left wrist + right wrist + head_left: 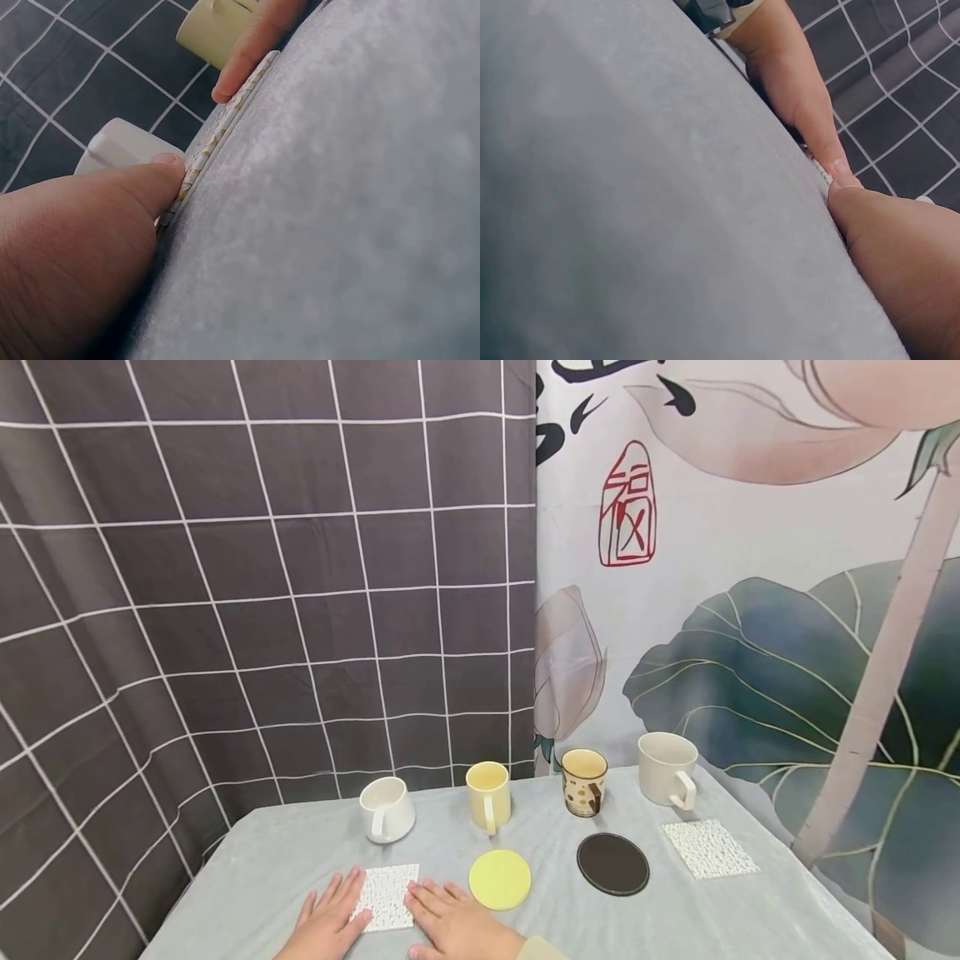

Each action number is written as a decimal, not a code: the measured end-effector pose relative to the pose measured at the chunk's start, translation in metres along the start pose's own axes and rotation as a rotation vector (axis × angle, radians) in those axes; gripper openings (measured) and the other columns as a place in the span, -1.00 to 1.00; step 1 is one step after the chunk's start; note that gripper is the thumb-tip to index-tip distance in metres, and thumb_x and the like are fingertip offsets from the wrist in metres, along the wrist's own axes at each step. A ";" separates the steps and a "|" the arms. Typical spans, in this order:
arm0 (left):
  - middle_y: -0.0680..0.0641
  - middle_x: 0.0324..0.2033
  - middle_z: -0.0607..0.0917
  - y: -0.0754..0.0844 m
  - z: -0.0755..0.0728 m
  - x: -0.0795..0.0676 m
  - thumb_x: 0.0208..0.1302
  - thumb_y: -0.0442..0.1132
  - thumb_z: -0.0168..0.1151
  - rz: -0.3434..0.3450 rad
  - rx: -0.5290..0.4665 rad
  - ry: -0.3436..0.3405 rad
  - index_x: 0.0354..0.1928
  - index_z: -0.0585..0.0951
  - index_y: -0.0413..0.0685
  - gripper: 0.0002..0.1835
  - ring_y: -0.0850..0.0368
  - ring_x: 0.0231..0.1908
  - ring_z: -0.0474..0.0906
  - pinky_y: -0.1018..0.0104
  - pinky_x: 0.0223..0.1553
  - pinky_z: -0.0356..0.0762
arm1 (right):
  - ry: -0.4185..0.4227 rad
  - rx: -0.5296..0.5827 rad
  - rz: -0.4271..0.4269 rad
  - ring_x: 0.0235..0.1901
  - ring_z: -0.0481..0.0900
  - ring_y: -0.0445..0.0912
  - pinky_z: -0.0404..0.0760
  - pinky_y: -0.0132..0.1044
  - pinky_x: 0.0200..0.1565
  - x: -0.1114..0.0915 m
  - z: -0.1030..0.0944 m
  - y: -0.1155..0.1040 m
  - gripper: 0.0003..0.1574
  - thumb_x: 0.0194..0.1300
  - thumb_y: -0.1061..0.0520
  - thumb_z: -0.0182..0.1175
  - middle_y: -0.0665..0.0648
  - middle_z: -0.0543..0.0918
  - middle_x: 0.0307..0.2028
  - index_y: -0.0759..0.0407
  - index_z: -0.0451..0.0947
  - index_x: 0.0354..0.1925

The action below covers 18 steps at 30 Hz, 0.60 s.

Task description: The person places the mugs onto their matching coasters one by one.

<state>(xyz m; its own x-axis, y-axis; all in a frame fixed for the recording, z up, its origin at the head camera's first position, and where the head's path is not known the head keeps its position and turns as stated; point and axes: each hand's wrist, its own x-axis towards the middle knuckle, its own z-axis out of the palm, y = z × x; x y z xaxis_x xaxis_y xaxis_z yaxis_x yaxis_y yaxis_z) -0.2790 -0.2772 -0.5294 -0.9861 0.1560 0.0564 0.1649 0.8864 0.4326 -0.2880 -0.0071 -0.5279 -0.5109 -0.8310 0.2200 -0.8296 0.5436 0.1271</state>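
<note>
A white square coaster [388, 897] with a bumpy texture lies flat on the grey cloth, between the two hands. My left hand [327, 917] rests at its left edge, fingers stretched out and thumb on the near left corner. From the other side, the outstretched fingers of my right hand [461, 922] touch the right edge. Seen from the left wrist, the coaster [217, 139] shows edge-on, with a thumb against it. Behind it stands a white mug [387, 810], its handle facing me. In the right wrist view, the hands hide most of the coaster [821, 169].
A yellow mug [488, 797], a patterned brown-handled mug [581, 783] and a large cream mug [663, 768] stand along the back. Before them lie a round yellow coaster [499, 879], a round black coaster [612, 864] and another white square coaster [709, 849]. Curtains hang behind the table.
</note>
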 end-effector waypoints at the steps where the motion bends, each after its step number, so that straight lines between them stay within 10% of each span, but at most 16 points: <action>1: -0.29 0.47 0.29 -0.001 0.000 0.001 0.45 0.14 0.09 -0.003 -0.018 -0.001 0.47 0.32 -0.26 -0.24 -0.42 0.48 0.02 -0.55 0.35 -0.28 | -0.005 0.009 0.000 0.47 0.26 -0.08 0.35 -0.16 0.39 0.000 0.000 0.000 -0.10 0.58 -0.39 -0.41 0.07 0.29 0.50 0.13 0.25 0.51; 8: -0.36 0.31 0.48 0.006 -0.015 0.008 0.41 0.01 0.20 -0.008 -0.100 0.048 0.32 0.49 -0.31 -0.38 -0.44 0.37 0.27 -0.50 0.32 0.06 | -0.008 0.017 0.010 0.48 0.23 -0.09 0.33 -0.18 0.40 0.001 0.001 0.000 -0.11 0.58 -0.40 -0.42 0.05 0.27 0.51 0.10 0.23 0.53; 18: -0.43 0.19 0.54 0.041 -0.049 0.044 0.58 0.09 -0.10 -0.254 -0.419 0.201 0.29 0.46 -0.39 -0.36 -0.38 0.17 0.51 -0.25 0.14 0.51 | -0.018 0.021 0.016 0.48 0.22 -0.08 0.32 -0.18 0.41 -0.002 -0.002 -0.001 -0.13 0.58 -0.39 -0.38 0.06 0.26 0.51 0.11 0.22 0.53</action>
<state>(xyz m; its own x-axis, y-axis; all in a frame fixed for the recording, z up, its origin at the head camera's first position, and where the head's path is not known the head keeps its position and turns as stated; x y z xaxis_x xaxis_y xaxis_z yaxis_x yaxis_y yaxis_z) -0.3161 -0.2551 -0.4653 -0.9849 -0.1637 0.0563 -0.0601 0.6284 0.7756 -0.2856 -0.0056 -0.5265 -0.5276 -0.8245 0.2045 -0.8260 0.5542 0.1033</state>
